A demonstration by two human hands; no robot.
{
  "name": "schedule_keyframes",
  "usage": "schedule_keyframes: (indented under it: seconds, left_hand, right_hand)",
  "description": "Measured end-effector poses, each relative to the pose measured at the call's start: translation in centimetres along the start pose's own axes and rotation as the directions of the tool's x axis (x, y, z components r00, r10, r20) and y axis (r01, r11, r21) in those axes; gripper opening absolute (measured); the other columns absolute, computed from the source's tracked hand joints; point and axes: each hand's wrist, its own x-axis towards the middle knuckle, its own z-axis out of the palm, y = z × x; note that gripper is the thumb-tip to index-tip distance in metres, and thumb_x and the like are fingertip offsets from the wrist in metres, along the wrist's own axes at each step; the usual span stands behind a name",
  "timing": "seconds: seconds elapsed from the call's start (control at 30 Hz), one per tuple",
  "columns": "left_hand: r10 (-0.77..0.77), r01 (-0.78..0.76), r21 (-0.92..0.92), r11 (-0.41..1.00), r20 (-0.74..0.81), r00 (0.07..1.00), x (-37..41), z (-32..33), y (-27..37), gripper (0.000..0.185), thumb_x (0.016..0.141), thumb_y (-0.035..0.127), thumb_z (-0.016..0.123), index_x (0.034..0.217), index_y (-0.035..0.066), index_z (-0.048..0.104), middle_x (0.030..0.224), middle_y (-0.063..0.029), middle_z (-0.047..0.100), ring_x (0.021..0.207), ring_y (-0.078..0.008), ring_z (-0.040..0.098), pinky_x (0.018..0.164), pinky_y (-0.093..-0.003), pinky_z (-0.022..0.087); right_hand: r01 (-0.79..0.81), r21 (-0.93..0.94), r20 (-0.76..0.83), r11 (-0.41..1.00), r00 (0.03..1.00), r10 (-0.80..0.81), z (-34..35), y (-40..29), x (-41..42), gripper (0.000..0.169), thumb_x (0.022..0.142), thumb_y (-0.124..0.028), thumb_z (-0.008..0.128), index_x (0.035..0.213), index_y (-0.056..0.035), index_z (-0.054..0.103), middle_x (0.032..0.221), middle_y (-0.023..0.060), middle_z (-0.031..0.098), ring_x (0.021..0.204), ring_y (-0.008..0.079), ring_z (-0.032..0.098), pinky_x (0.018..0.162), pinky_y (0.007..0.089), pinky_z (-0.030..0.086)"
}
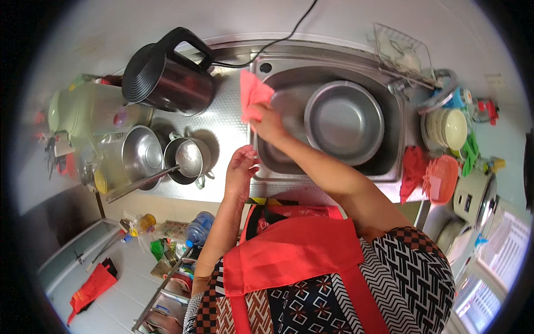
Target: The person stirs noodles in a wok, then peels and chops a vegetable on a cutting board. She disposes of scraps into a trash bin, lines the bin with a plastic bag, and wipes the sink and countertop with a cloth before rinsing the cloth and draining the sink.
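Observation:
My right hand [267, 123] grips a pink cloth [253, 92] over the left rim of the stainless steel sink [283, 163]. The cloth hangs above the strip between sink and counter. Below it, near the sink's front left corner, my left hand [243, 167] is raised with its fingers loosely bent and nothing in it. A round metal basin [345, 123] rests inside the sink, on its right side. To the left on the metal counter [229, 112] stands a dark electric kettle [175, 79] with a black lid and handle.
A metal pot [200, 160] with a ladle [187, 158] and a metal bowl [142, 154] stand on the left. A wire rack [402, 54] hangs behind the sink. Stacked bowls [452, 128], a red cloth [412, 171] and a pink basket [443, 179] sit at right. A black cord [275, 41] crosses behind.

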Motion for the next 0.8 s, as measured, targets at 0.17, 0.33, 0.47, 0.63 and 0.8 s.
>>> schedule_keyframes:
  seconds: [0.17, 0.33, 0.47, 0.63, 0.8]
  left_hand:
    - [0.032, -0.043, 0.057, 0.997, 0.17, 0.985, -0.2, -1.9, 0.5, 0.019, 0.088, 0.011, 0.054, 0.106, 0.006, 0.055, 0.098, -0.0042, 0.06, 0.084, -0.0163, 0.057, 0.074, -0.0307, 0.048]
    - [0.0, -0.04, 0.143, 0.989, 0.269, 0.963, -1.1, -2.2, 0.1, 0.016, 0.09, 0.012, 0.053, 0.105, 0.009, 0.057, 0.099, -0.0026, 0.059, 0.082, -0.0111, 0.056, 0.07, -0.0245, 0.046]
    - [-0.107, -0.013, 0.273, 0.962, 0.42, 0.901, -1.4, -1.2, -0.8, 0.018, 0.091, 0.015, 0.053, 0.107, 0.009, 0.057, 0.1, -0.0016, 0.059, 0.082, -0.0104, 0.056, 0.069, -0.0234, 0.044]
    - [-0.162, -0.002, 0.339, 0.941, 0.453, 0.877, -3.1, 1.6, -1.3, 0.018, 0.09, 0.011, 0.052, 0.107, 0.008, 0.057, 0.099, -0.0019, 0.058, 0.081, -0.0104, 0.054, 0.069, -0.0231, 0.044]
    - [-0.182, 0.007, 0.386, 0.922, 0.419, 0.89, -4.0, 5.2, -3.9, 0.019, 0.09, 0.011, 0.052, 0.108, 0.007, 0.057, 0.1, -0.0031, 0.058, 0.082, -0.0108, 0.055, 0.07, -0.0239, 0.044]
  right_hand:
    - [-0.061, -0.169, 0.321, 0.984, 0.94, 0.114, -1.2, -3.7, -10.9, 0.02, 0.073, -0.024, 0.064, 0.089, -0.0115, 0.063, 0.095, 0.0075, 0.061, 0.093, 0.0278, 0.058, 0.08, 0.0397, 0.046]
    - [0.048, -0.474, 0.189, 0.879, 0.981, 0.048, -3.1, -6.1, -16.8, 0.024, 0.076, -0.038, 0.058, 0.088, -0.0188, 0.066, 0.1, 0.0014, 0.061, 0.101, 0.0198, 0.053, 0.085, 0.0392, 0.042]
    - [-0.019, -0.681, -0.058, 0.732, 0.998, -0.029, -6.3, -1.7, -21.3, 0.023, 0.075, -0.035, 0.059, 0.091, -0.0199, 0.065, 0.101, -0.0012, 0.061, 0.103, 0.0186, 0.052, 0.086, 0.0383, 0.041]
    - [-0.154, -0.759, -0.232, 0.632, 0.972, -0.042, -16.6, 2.3, -25.8, 0.021, 0.074, -0.027, 0.061, 0.091, -0.016, 0.065, 0.102, 0.0009, 0.061, 0.102, 0.022, 0.054, 0.089, 0.0399, 0.041]
    - [-0.526, -0.633, -0.608, 0.568, 0.792, 0.056, -28.0, 7.7, -30.1, 0.023, 0.076, -0.023, 0.059, 0.096, -0.0133, 0.065, 0.106, 0.0054, 0.06, 0.101, 0.0263, 0.053, 0.087, 0.0416, 0.041]
